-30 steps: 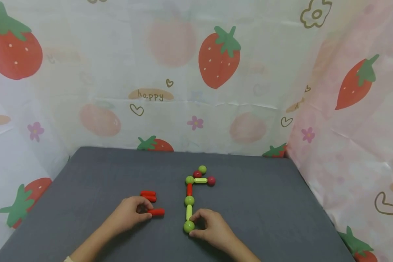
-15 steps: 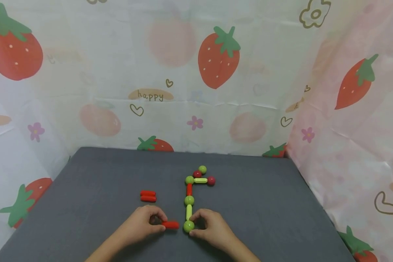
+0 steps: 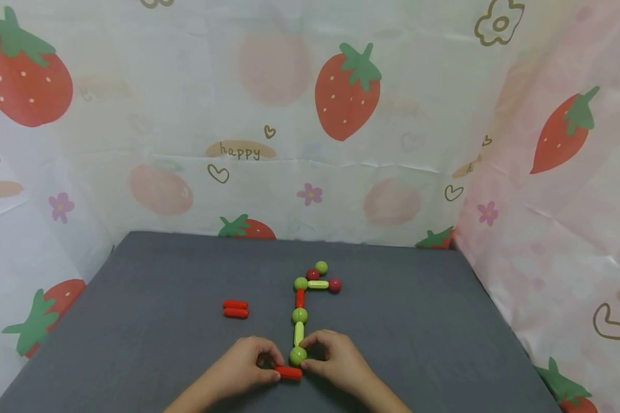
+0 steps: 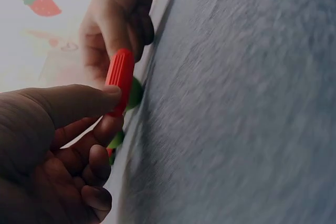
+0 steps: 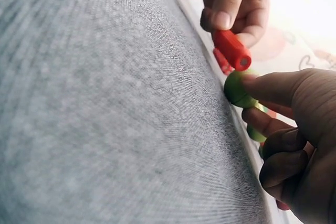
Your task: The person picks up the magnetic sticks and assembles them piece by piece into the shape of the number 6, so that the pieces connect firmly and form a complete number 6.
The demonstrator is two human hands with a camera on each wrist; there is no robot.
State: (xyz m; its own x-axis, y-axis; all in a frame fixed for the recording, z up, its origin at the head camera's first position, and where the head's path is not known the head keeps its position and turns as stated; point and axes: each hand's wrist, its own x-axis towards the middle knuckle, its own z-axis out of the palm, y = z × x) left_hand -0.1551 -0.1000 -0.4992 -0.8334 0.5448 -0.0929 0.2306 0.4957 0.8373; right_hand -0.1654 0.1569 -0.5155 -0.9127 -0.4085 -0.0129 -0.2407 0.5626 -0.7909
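Observation:
My left hand point(image 3: 250, 367) pinches a red magnetic rod point(image 3: 290, 373) by one end, between thumb and fingertips. In the right wrist view a grey metal dot shows on the free end of that red rod point(image 5: 231, 50). Just beyond it sits a green ball point(image 3: 297, 355), held by the thumb and finger of my right hand point(image 3: 341, 364). This ball ends a chain running away from me: light green rod point(image 3: 299, 334), green ball point(image 3: 299, 315), red rod point(image 3: 300, 298), green ball point(image 3: 301, 284). There a light green rod point(image 3: 318, 284) branches right to a dark red ball point(image 3: 334, 285).
Two spare red rods point(image 3: 236, 313) lie side by side left of the chain. Behind its far corner are a loose dark red ball point(image 3: 313, 274) and a green ball point(image 3: 321, 267). A strawberry-print curtain point(image 3: 289, 189) stands behind the grey tabletop point(image 3: 418, 321).
My left hand has carried the red rod right and toward me, from near the two spare rods to the near side of the end ball. My right hand stays at that ball.

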